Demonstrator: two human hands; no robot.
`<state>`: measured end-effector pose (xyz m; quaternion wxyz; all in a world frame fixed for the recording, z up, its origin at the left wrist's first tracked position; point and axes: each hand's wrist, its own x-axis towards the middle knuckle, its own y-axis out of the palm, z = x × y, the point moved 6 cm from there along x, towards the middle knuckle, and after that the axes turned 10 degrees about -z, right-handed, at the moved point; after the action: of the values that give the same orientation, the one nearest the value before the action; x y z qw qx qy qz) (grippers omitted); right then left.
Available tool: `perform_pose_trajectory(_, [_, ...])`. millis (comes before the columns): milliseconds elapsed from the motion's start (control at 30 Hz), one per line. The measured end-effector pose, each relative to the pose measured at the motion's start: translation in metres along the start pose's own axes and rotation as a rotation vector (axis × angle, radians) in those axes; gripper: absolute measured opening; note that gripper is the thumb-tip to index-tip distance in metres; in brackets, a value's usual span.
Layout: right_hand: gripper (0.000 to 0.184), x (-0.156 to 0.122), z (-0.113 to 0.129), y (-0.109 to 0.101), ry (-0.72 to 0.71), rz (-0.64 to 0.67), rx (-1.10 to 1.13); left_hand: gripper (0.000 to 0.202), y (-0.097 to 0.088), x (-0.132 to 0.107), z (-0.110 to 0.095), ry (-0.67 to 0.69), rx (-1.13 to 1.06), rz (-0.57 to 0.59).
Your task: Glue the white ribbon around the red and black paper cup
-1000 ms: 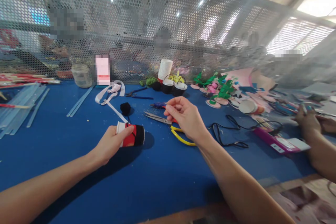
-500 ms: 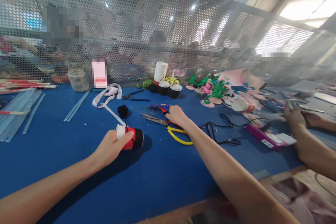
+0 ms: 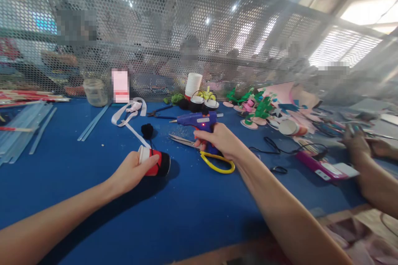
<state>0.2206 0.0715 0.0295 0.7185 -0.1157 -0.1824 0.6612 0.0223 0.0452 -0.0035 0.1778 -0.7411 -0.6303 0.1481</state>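
My left hand (image 3: 132, 170) is wrapped round a paper cup (image 3: 153, 164) lying on its side, white at the rim, red in the middle and black at the base. Black yarn runs from the cup to a small black yarn ball (image 3: 147, 131) just beyond it. My right hand (image 3: 217, 138) grips the handle of a blue glue gun (image 3: 197, 119), held upright with its nozzle pointing left and a red light lit. Beneath that hand lie yellow-handled scissors (image 3: 216, 163), partly covered by it. White ribbon (image 3: 137, 134) trails behind the cup.
Clear glue sticks (image 3: 23, 132) lie at the left, near a glass jar (image 3: 95, 92). Pliers (image 3: 160, 111), stacked cups (image 3: 193, 85) and green craft pieces (image 3: 263, 105) line the mesh screen (image 3: 149, 58). A purple power strip (image 3: 317, 165) sits right, beside another person's hands (image 3: 356, 138).
My right hand has lifted the glue gun off the table and now holds it by the handle. The cup stays in my left hand in nearly the same place.
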Motion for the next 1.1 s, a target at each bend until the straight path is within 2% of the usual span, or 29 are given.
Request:
perform_pose_trajectory(100, [0.019,-0.014,0.005,0.008,-0.056,0.099,0.051,0.037,0.000,0.002,0.001,-0.032,-0.011,0.005])
perform_pose_trajectory(300, [0.018,-0.036,0.008,0.015,-0.048,0.206,-0.094,0.034,-0.001,0.007,0.010,-0.167,-0.159,-0.030])
perform_pose_trajectory(467, [0.021,-0.047,0.010,0.018,-0.014,0.178,-0.208,0.032,0.001,0.009,0.012,-0.230,-0.269,-0.002])
perform_pose_trajectory(800, [0.021,-0.054,0.018,0.022,-0.045,0.193,-0.362,0.035,0.000,0.007,0.008,-0.180,-0.191,-0.015])
perform_pose_trajectory(967, [0.019,-0.056,0.024,0.020,-0.145,0.120,-0.404,0.034,-0.001,0.008,0.008,-0.157,-0.176,-0.020])
perform_pose_trajectory(1100, [0.017,-0.058,0.027,0.021,-0.215,0.133,-0.449,0.033,-0.001,0.008,0.008,-0.140,-0.146,-0.023])
